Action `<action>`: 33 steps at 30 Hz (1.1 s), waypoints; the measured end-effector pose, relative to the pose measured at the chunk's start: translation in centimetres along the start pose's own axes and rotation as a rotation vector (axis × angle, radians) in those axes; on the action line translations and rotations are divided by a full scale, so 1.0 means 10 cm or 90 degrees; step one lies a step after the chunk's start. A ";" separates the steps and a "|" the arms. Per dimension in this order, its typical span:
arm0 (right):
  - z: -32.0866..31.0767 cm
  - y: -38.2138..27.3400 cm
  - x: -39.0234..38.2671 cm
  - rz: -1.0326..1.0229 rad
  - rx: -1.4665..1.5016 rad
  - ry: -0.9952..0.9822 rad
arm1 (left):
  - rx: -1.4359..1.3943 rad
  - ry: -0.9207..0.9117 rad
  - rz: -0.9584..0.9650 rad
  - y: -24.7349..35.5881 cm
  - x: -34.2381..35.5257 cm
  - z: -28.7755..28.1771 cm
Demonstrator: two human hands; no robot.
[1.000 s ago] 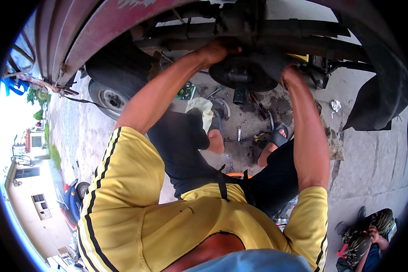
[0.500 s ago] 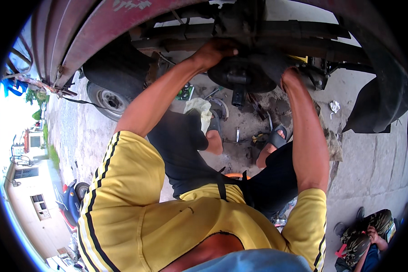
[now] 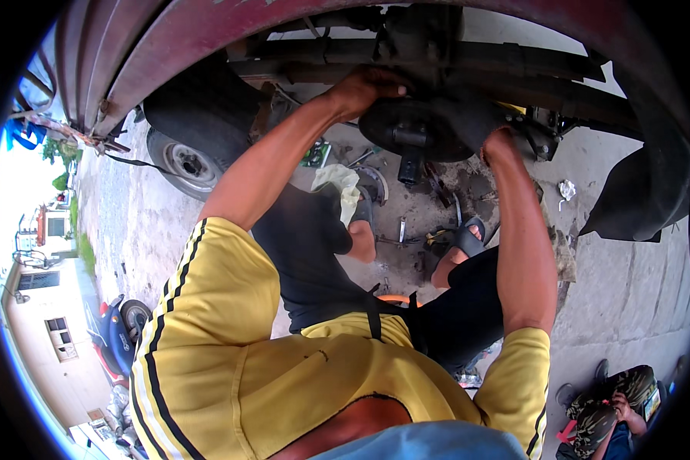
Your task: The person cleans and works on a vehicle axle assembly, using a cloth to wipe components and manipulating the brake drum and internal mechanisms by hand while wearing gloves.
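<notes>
A dark round brake backing plate (image 3: pixel 377 130) with a stubby axle end (image 3: pixel 410 165) at its centre sits under the vehicle's wheel arch. My bare left hand (image 3: pixel 366 88) is at its upper left edge, fingers curled over by the rim. On the right side of the plate lies my right hand (image 3: pixel 475 121), in a black glove. Its fingers merge with the dark metal and cannot be made out. Behind the plate runs a dark frame beam (image 3: pixel 514 57). A curved brake shoe (image 3: pixel 377 182) lies on the ground below.
A wheel (image 3: pixel 188 165) stands at the left. Over the top arches the maroon body panel (image 3: pixel 184 46); a black mud flap (image 3: pixel 629 192) hangs at right. Tools (image 3: pixel 437 238) and a pale cloth (image 3: pixel 336 182) are near my feet. Another person (image 3: pixel 617 414) sits at lower right.
The view has shifted slightly, so the plate and both hands appear a little to the right. Both hands remain at the plate.
</notes>
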State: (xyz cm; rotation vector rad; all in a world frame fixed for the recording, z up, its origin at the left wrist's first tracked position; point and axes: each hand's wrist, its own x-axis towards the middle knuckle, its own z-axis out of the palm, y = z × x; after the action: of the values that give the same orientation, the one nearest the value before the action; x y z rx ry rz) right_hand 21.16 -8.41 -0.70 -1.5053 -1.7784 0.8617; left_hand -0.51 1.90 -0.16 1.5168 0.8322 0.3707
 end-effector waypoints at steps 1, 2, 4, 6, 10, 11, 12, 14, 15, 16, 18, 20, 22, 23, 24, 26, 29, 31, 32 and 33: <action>0.01 -0.03 0.00 0.007 -0.010 0.001 | -0.002 0.003 -0.011 0.01 0.00 0.00; 0.02 -0.05 -0.01 0.000 -0.002 0.014 | -0.004 0.005 -0.022 0.03 -0.01 0.01; 0.04 -0.08 -0.03 -0.014 0.012 0.040 | 0.048 0.030 -0.016 0.09 -0.04 0.06; 0.07 0.01 0.02 -0.031 0.020 0.048 | 0.084 0.045 -0.015 0.10 -0.04 0.09; 0.11 0.06 0.18 0.014 0.009 0.021 | 0.108 0.046 -0.035 0.05 -0.03 0.04; 0.13 0.07 0.22 0.031 0.015 0.025 | 0.110 0.041 -0.044 0.04 -0.03 0.03; 0.14 0.07 0.26 0.049 0.021 0.029 | 0.090 0.042 -0.053 0.03 -0.02 0.02; 0.15 0.13 0.34 0.049 0.035 0.035 | 0.052 0.043 -0.074 0.02 -0.02 0.01; 0.14 0.17 0.38 0.030 0.042 0.037 | 0.047 0.048 -0.076 0.01 -0.02 0.02; 0.13 0.19 0.40 0.011 0.048 0.037 | 0.041 0.054 -0.078 0.02 -0.03 0.02; 0.07 0.22 0.46 0.012 -0.031 -0.007 | 0.027 0.057 -0.078 0.02 -0.03 0.04; 0.03 0.11 0.48 -0.009 -0.085 -0.029 | 0.012 0.055 -0.072 0.01 -0.05 0.03; -0.01 0.06 0.42 -0.041 -0.109 -0.022 | 0.033 0.055 -0.078 0.01 -0.01 0.04; -0.03 0.09 0.40 -0.056 -0.106 -0.001 | 0.045 0.052 -0.082 0.01 0.02 0.07; -0.03 0.13 0.37 -0.070 -0.104 0.020 | 0.040 0.053 -0.077 0.02 0.06 0.09; 0.01 0.08 0.37 -0.083 -0.135 0.036 | 0.019 0.065 -0.066 -0.04 0.05 0.06; 0.02 0.07 0.38 -0.079 -0.226 0.043 | 0.027 0.076 -0.073 -0.02 0.05 0.07; 0.06 0.17 0.42 -0.086 -0.280 0.054 | 0.074 0.105 -0.063 0.03 0.04 0.14; 0.08 0.21 0.42 -0.092 -0.265 0.064 | 0.098 0.120 -0.059 0.05 0.04 0.16; 0.09 0.25 0.42 -0.098 -0.251 0.073 | 0.080 0.121 -0.057 0.04 0.04 0.18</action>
State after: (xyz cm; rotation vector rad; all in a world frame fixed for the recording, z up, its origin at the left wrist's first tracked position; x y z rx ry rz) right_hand 21.23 -3.98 -2.99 -1.5928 -2.0267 0.3528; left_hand 1.07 0.95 -0.13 1.5702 1.0872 0.4074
